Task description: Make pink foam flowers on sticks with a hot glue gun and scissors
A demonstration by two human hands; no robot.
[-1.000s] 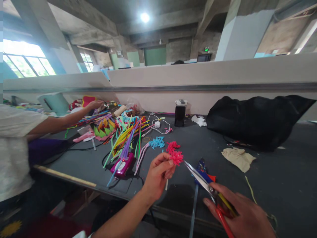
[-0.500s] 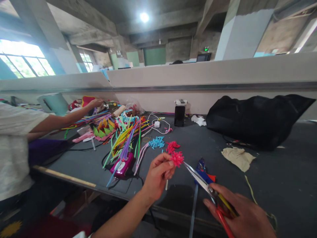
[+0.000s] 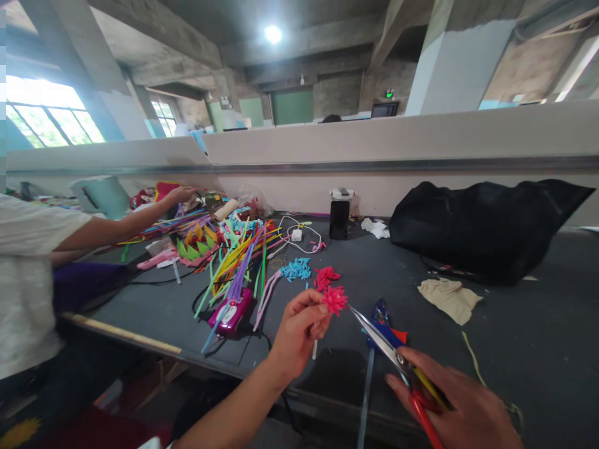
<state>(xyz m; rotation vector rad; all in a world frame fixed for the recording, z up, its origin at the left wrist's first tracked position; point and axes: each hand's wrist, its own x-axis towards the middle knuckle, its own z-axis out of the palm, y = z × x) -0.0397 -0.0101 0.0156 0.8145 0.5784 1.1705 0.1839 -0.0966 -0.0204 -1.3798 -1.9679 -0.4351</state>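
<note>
Between the thumb and fingers of my left hand (image 3: pixel 299 330) is a pink fuzzy flower (image 3: pixel 335 300), held above the front part of the dark table. My right hand (image 3: pixel 453 399) is closed round the red and yellow handles of a pair of scissors (image 3: pixel 381 340). The blades look nearly together, their tips just right of the flower's petals. Beyond the flower lies a pile of short pink pieces (image 3: pixel 326 277), with a pile of short blue pieces (image 3: pixel 296 269) to its left. A blue glue gun (image 3: pixel 381 321) lies partly behind the blades.
Pipe cleaners (image 3: pixel 238 262) in many colours spread across the left, over a purple device (image 3: pixel 231 315). A co-worker's arm (image 3: pixel 126 224) reaches in from the left. A phone (image 3: pixel 339 219), a black bag (image 3: pixel 482 227) and a beige cloth (image 3: pixel 449 299) are further back and right.
The scissors' tips have shifted very slightly right, away from the flower. My left hand and the flower have stayed in place.
</note>
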